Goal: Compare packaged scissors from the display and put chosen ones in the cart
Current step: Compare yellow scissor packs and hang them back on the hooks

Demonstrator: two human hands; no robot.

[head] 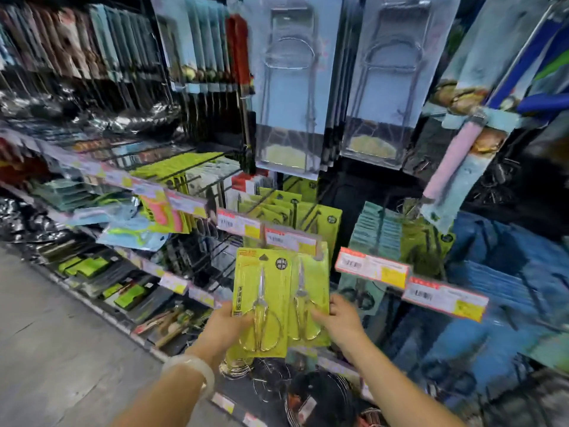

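Two forearms reach up from the bottom of the view; the left one carries a pale bangle (191, 372) at the wrist. The left hand (226, 326) grips the lower left edge of a yellow-green scissors package (261, 298), thumb curled over the front of the card. The right hand (340, 322) holds a second yellow-green scissors package (311, 291) at its lower right edge, fingers laid across the front and curled round the side. Both packages stand upright, side by side, with the left one overlapping the right one's inner edge. Each shows one pair of metal scissors under clear plastic, blades pointing up and loop handles near the hands.

Both packages are held in front of the store shelf (197, 291), just below a row of price tags (372, 266) with red headers and yellow blocks. More yellow-green packages (320, 217) hang on pegs directly behind them. Large clear blister packs (291, 87) on pale blue cards hang above. A pink-handled utensil (452, 155) on a light card hangs tilted at the upper right. Grey floor (46, 334) runs along the left side. Much of the view is blurred, so package text is not legible.
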